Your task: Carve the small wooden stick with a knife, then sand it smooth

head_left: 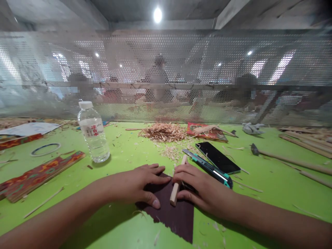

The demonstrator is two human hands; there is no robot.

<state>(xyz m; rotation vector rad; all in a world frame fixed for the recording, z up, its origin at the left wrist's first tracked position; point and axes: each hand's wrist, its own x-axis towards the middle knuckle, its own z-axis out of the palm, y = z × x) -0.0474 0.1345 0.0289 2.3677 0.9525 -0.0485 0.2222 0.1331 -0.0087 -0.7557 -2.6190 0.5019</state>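
Note:
A dark brown sheet with a ragged torn edge, apparently sandpaper (178, 218), lies on the green table in front of me. My left hand (145, 183) rests on its left part with fingers spread, pressing it flat. In my right hand (192, 183) is a small pale wooden block (175, 193), gripped between thumb and fingers and lying over the sheet; the fingers hide its middle. Just beyond the right hand are a teal and black utility knife (210, 167), its blade showing, and a black phone (218, 157).
A water bottle (93, 133) stands left. Wood shavings (166, 132) are heaped beyond the hands, near a red painted board (192, 128). Another painted board (44, 176) and a tape ring (46, 149) lie left, a long-handled tool (290, 159) right. A perforated screen (181, 76) closes the back.

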